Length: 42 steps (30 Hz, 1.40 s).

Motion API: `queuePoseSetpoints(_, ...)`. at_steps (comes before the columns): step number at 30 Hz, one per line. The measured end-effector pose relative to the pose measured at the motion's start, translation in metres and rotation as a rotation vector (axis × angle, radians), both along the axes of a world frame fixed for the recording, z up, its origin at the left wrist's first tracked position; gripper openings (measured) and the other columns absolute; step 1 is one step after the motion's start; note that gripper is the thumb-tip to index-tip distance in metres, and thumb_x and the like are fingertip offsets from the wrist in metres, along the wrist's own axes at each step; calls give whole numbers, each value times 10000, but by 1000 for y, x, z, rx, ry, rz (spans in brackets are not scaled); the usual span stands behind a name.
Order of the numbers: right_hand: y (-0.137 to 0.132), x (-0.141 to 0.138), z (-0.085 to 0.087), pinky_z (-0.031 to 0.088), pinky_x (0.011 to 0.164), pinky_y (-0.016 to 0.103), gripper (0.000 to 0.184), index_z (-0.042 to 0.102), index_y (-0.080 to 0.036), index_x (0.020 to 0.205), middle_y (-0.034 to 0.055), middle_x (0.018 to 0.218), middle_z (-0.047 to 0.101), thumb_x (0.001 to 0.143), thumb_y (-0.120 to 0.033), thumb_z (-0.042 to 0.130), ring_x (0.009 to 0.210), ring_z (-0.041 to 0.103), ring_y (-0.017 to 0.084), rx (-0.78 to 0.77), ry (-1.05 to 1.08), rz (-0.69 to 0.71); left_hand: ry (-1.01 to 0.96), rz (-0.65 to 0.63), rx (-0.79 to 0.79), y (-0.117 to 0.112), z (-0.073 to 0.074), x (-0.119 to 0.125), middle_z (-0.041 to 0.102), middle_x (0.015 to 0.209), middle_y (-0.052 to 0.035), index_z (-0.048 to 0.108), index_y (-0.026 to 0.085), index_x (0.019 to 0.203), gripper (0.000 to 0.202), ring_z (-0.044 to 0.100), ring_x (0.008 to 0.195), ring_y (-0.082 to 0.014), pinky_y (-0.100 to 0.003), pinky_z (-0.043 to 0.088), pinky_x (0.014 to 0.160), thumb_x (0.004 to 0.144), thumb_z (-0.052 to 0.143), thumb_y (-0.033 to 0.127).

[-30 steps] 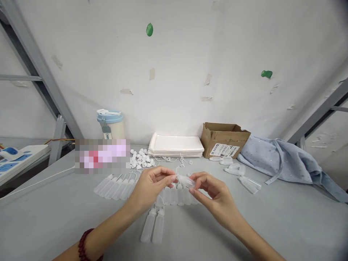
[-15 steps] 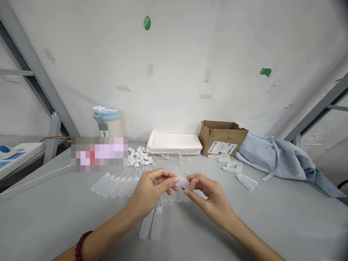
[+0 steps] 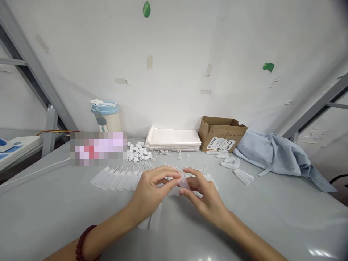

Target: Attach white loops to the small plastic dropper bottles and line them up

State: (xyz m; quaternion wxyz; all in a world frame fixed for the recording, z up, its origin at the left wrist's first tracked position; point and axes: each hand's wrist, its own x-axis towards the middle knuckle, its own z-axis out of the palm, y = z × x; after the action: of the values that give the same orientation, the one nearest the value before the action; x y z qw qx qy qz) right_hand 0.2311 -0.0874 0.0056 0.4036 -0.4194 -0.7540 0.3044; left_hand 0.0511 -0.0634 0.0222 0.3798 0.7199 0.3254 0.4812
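Observation:
My left hand (image 3: 152, 192) and my right hand (image 3: 202, 194) meet over the grey table (image 3: 54, 214), both pinched on one small clear plastic bottle (image 3: 183, 183) held between their fingertips. A row of the same capped bottles (image 3: 116, 179) lies side by side just left of my left hand. Two more bottles (image 3: 152, 221) lie under my left wrist, partly hidden. A heap of small white caps (image 3: 138, 152) sits further back, with thin white tethered parts (image 3: 178, 156) strewn beside it.
A stack of white trays (image 3: 174, 139) and an open cardboard box (image 3: 221, 134) stand against the wall. Loose bottles (image 3: 236, 168) lie by a blue cloth (image 3: 277, 157) at the right. A blue-lidded cup (image 3: 106, 116) stands back left. A power strip (image 3: 13, 148) lies far left.
Both hands stayed together on the small bottle while the fingers shifted on it. The view tipped slightly, so the table things sit a little higher.

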Motion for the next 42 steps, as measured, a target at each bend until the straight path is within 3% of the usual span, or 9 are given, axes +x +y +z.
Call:
queuePoseSetpoints(3,-1,0,0,503,638,273,334,416,-233,1219,-12,728,637,894,-214,493,664,610,133,14,15,19,99,27,259,-3,-4,2,673,927,-52,708,178,882,170,643,853,-144,-237,538,743,840,563,99)
queuePoseSetpoints(6,1,-1,0,519,661,284,282,463,-213,1168,9,756,668,892,-248,508,696,641,141,-74,108,-9,224,14,420,-2,-7,1,646,1029,-87,656,154,1021,230,631,927,-157,-261,537,788,873,497,77)
queuePoseSetpoints(9,3,-4,2,530,679,299,233,513,-198,1073,18,746,688,869,-303,553,699,662,151,-244,255,-31,366,-25,470,2,-6,-4,628,1113,-90,606,163,1107,255,607,1010,-174,-300,522,859,887,491,105)
queuePoseSetpoints(13,4,-7,8,541,714,326,254,516,-201,1004,30,798,705,819,-339,621,726,679,164,-425,445,-28,410,54,444,2,-2,-10,624,1118,-91,567,153,1129,255,590,1035,-186,-328,517,884,880,514,135)
queuePoseSetpoints(23,-1,-10,14,536,762,361,310,468,-204,992,6,814,663,793,-341,662,758,696,179,-604,571,86,553,2,688,-5,-2,-2,587,1119,-160,479,98,1154,295,522,1097,-266,-424,496,892,887,539,209)
queuePoseSetpoints(26,-1,-10,14,542,746,352,302,504,-195,973,2,784,660,790,-381,655,722,694,170,-593,529,90,517,-10,672,-5,1,-5,597,1073,-147,508,116,1108,263,538,1048,-264,-423,498,862,860,554,188)
queuePoseSetpoints(32,0,-1,21,466,458,216,284,618,-147,726,0,632,627,791,-424,630,490,618,111,-505,257,78,575,-169,434,-23,1,-33,578,1118,-113,486,154,1171,439,494,1076,-233,-375,485,902,770,659,185)
queuePoseSetpoints(36,0,3,24,410,424,201,280,614,-154,706,3,643,631,836,-399,574,439,577,82,-410,160,-16,661,-200,362,-31,-10,-47,569,1145,-116,484,161,1160,413,471,1111,-234,-378,485,914,780,648,177)
queuePoseSetpoints(42,1,3,22,381,423,203,272,612,-162,679,0,620,625,850,-367,555,436,543,75,-334,101,-40,698,-217,368,-31,-18,-47,587,1140,-116,490,159,1145,371,463,1134,-243,-395,485,927,805,629,207)
